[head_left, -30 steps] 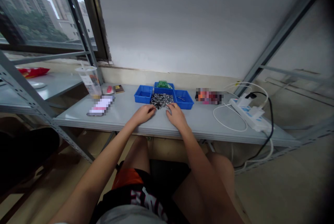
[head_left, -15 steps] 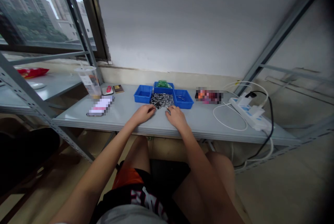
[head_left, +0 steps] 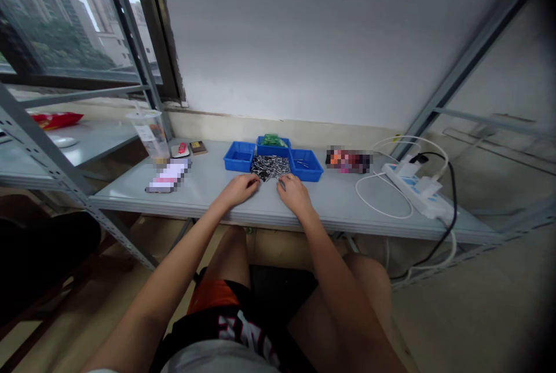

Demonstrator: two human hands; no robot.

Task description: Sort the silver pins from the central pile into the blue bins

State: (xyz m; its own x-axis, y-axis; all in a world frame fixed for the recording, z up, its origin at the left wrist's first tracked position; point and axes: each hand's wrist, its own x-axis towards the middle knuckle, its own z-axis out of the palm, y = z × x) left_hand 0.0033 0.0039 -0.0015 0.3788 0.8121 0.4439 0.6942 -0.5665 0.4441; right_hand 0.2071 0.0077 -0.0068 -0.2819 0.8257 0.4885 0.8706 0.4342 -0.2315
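A pile of small slim metal pieces (head_left: 271, 167), silver with darker ones at its left, lies on the grey table; they look like screws. My left hand (head_left: 241, 189) rests at the pile's near left corner, fingers curled together. At the near right edge is my right hand (head_left: 294, 193), its fingertips bent down and touching or almost touching the pieces. What either hand holds, if anything, is too small to make out. Around the pile stand a left blue bin (head_left: 239, 165), a back blue bin (head_left: 284, 150) with green packets (head_left: 273, 140), and a right blue bin (head_left: 313, 175) with a few thin pieces.
On the left are a phone (head_left: 170, 176), a plastic cup with a straw (head_left: 150, 134) and a small dark box (head_left: 198, 147). A blurred colourful item (head_left: 348, 161) lies at the right, near a white power strip (head_left: 414, 193) with looping cables. Metal uprights frame the table.
The whole view has shifted very slightly. My right fingers have moved a little at the pile's edge; my left hand keeps its place.
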